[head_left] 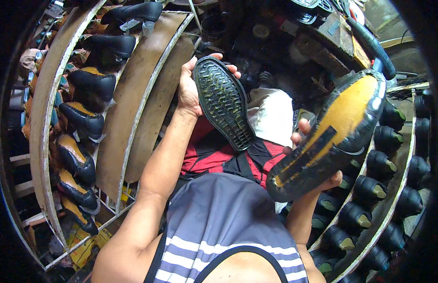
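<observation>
My left hand (189,87) is closed around a black shoe sole (222,101), its thumb and fingertips showing at the sole's upper end. The sole's tread faces up, dark with yellowish smears in the grooves. In my right hand (333,181) is a black shoe upper (328,137), underside turned up. Its bottom is yellow-tan with a dark strip running toward the heel, and the black edge is folded over all round. Fingers show on both sides of this upper; the palm is hidden behind it. Sole and upper are held apart, above my lap.
A rack (116,101) on the left holds several black shoe uppers (82,118) with tan bottoms. Another rack (402,188) on the right carries rows of black shoes (367,188). White cloth (271,115) lies by my knees. Ahead stands a cluttered wooden bench (334,35).
</observation>
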The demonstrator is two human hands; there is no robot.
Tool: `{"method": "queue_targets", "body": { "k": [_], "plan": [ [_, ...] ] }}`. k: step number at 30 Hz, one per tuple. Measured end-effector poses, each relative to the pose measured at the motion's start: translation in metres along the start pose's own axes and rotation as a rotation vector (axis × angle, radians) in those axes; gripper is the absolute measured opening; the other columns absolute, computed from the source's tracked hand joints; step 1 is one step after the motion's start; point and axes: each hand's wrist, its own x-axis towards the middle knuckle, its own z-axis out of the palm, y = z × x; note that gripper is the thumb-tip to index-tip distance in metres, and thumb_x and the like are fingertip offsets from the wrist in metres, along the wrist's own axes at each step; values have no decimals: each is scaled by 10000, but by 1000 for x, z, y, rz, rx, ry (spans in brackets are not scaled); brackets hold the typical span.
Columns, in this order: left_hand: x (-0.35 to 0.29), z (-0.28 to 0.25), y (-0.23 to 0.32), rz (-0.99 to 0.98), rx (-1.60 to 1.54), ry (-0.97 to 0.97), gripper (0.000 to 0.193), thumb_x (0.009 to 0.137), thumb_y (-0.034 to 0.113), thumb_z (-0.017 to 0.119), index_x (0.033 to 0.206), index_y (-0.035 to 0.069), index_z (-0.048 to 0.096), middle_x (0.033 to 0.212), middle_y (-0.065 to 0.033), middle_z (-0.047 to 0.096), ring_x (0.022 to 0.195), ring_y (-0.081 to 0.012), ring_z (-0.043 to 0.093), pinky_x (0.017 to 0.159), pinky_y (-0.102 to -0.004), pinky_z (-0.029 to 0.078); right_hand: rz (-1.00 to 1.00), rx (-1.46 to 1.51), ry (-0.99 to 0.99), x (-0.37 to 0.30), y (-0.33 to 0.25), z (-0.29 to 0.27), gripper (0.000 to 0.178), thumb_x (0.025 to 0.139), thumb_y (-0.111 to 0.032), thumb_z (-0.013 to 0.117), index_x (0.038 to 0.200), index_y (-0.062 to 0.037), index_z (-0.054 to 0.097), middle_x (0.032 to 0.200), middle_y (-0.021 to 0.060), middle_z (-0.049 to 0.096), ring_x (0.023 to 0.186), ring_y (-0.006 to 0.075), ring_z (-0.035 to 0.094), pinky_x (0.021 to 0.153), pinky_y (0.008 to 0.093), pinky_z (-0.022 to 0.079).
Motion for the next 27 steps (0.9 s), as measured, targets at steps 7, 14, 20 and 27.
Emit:
{"method": "queue_targets", "body": {
  "k": [7, 14, 20, 27],
  "plan": [
    [3, 20, -10, 90, 105, -124, 655, 1147, 618, 304, 1606, 172, 446, 1334, -341, 673, 1255, -486, 677, 1013, -611, 612, -1, -944, 278, -17, -1, 20, 1130, 663, -106, 911, 1632, 107, 370, 1516, 214, 608, 1338, 280, 648, 1182, 399, 466],
    [-6, 39, -29, 22, 53, -19, 657, 1139, 633, 346, 1520, 123, 510, 1183, -260, 752, 1072, -358, 772, 948, -520, 656, 0, -1409, 56, -26, 25, 18, 1105, 718, -28, 909, 1661, 74, 342, 1546, 212, 602, 1357, 255, 637, 1175, 369, 464],
    [-13, 45, -37, -31, 99, 12, 574, 1180, 512, 286, 1485, 93, 533, 1207, -264, 754, 1075, -352, 776, 948, -501, 649, -17, -1440, 17, -28, 34, 17, 1027, 750, -31, 880, 1636, 94, 376, 1430, 268, 671, 1269, 300, 707, 1111, 375, 519],
    [-16, 48, -43, -119, -7, -37, 573, 1163, 541, 319, 1472, 132, 575, 1281, -327, 707, 1195, -474, 704, 1060, -614, 564, 6, -1439, 7, -33, 40, 12, 1038, 757, -19, 880, 1649, 82, 359, 1409, 237, 694, 1228, 269, 725, 1081, 357, 537]
  ]
}}
